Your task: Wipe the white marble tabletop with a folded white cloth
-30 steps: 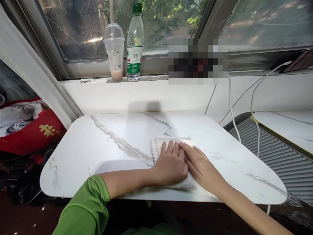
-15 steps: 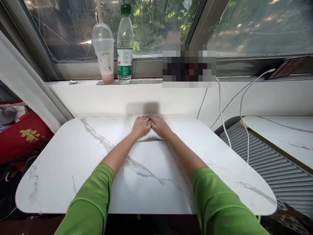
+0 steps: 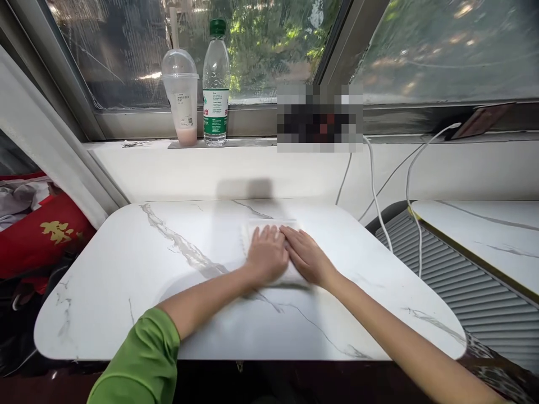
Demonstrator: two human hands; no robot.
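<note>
While pressing down, lays the left hand (image 3: 268, 255) and the right hand (image 3: 309, 255) side by side over a folded white cloth (image 3: 295, 276) on the marble-patterned tabletop (image 3: 113, 275). Has the cloth directly beneath the fingers (image 3: 265, 232), with a strip showing past the fingertips and more between the hands. Spreads the left fingers slightly, holds the right fingers together, flat rather than clamped. Faces a green-capped bottle (image 3: 216, 84) and a domed plastic cup (image 3: 183, 101).

Fingers (image 3: 266, 237) on white cloth (image 3: 291, 276)
</note>
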